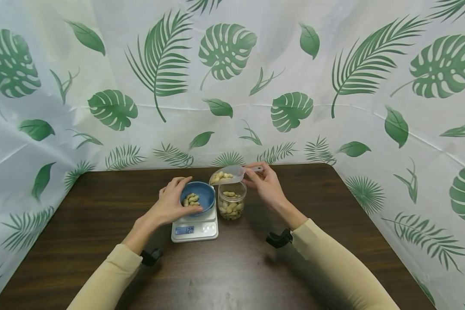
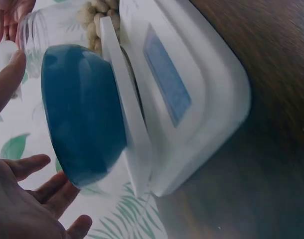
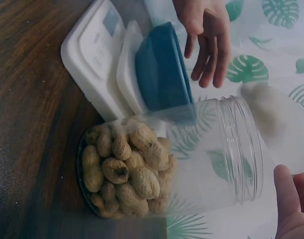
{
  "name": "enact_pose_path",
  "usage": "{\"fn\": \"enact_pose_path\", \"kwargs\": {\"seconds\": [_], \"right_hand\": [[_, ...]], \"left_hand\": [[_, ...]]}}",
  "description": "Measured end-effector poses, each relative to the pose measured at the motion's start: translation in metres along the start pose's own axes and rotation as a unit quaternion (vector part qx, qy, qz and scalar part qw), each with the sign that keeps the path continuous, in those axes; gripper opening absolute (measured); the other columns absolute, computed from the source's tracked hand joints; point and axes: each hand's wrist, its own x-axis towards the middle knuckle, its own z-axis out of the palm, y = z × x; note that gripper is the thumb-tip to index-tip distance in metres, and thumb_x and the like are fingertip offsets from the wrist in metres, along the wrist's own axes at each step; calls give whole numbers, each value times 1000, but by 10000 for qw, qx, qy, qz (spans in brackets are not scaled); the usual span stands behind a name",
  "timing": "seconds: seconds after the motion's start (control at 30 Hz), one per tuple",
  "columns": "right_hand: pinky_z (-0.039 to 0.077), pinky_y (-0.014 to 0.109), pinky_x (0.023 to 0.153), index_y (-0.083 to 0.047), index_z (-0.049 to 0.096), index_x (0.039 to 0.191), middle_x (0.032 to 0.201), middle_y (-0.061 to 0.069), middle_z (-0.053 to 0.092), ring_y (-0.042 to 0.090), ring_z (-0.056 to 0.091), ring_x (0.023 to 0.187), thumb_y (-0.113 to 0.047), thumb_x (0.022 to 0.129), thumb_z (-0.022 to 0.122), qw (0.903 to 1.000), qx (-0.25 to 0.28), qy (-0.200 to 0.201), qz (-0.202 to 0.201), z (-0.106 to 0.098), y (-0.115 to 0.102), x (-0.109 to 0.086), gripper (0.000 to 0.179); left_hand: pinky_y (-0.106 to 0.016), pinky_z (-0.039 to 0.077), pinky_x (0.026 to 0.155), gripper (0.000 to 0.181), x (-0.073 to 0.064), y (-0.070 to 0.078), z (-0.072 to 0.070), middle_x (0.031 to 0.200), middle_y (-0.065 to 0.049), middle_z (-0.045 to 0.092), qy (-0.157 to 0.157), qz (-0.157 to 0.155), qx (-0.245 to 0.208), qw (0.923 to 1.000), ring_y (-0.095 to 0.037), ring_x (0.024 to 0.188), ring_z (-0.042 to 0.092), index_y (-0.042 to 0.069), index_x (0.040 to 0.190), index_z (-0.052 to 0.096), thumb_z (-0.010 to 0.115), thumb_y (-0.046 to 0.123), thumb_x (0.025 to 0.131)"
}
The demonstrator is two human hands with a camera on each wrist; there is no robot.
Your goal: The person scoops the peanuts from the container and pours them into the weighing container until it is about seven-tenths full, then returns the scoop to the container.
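A blue bowl [image 1: 206, 193] with several peanuts [image 1: 191, 199] in it sits on a white kitchen scale [image 1: 201, 231], whose display reads what looks like 120. My left hand [image 1: 173, 200] is spread around the bowl's left side and rim; in the right wrist view its fingers [image 3: 210, 55] appear just off the rim. With my right hand [image 1: 266, 183] I hold a translucent scoop [image 1: 236, 173] by its handle. Peanuts lie in the scoop, which is over the mouth of a clear jar [image 1: 242, 191]. The jar, partly filled with peanuts [image 3: 132, 172], stands right beside the scale.
All of this stands on a dark wooden table [image 1: 232, 271]. Behind the table's far edge hangs a white sheet [image 1: 248, 125] printed with green leaves. Black straps with cameras [image 1: 279, 238] are on both wrists.
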Motion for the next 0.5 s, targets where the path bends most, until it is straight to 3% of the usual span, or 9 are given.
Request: {"fn": "enact_pose_path", "kwargs": {"seconds": [0.33, 0.5], "right_hand": [[53, 41, 96, 8, 53, 123, 124, 26, 56, 23, 66, 110, -5, 107, 55, 9996, -205, -207, 33, 8, -3, 3, 21], [51, 48, 98, 8, 52, 122, 128, 28, 56, 30, 65, 115, -4, 106, 55, 9987, -331, -399, 0, 12, -4, 5, 20]], "left_hand": [[-71, 21, 107, 109, -6, -11, -1, 154, -24, 37, -244, -251, 152, 9993, -44, 140, 38, 4, 160, 32, 83, 56, 80], [-72, 21, 107, 113, -5, -14, 0, 154, -26, 37, -449, -360, 245, 9980, -44, 139, 40, 1, 161, 28, 83, 58, 80]]}}
